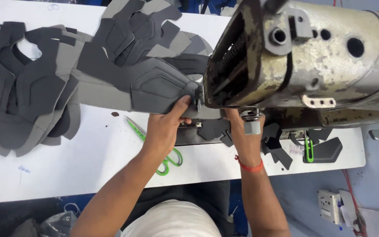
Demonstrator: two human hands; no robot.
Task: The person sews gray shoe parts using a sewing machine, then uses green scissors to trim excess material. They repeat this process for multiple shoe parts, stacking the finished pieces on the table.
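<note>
Left hand [166, 127], fingers closed in a pinch on the edge of the dark grey padded fabric panel [154, 85], holds it at the needle area of the worn, cream-painted industrial sewing machine [303, 57]. Right hand [244, 127], at 3 o'clock of the left, reaches under the machine head; whether its fingers are spread or closed cannot be told, as they are hidden. The panel lies flat on the white work table [88, 162], extending toward 10 o'clock. Good practice here, as a judgement: keep the panel taut and flat, fingertips clear of the needle. Green-handled scissors [163, 158] lie partly beneath the left forearm. No container is visible; loose stacked grey cut fabric pieces [23, 87] rest at 9 o'clock, small dark offcuts [277, 149] at 4 o'clock.
</note>
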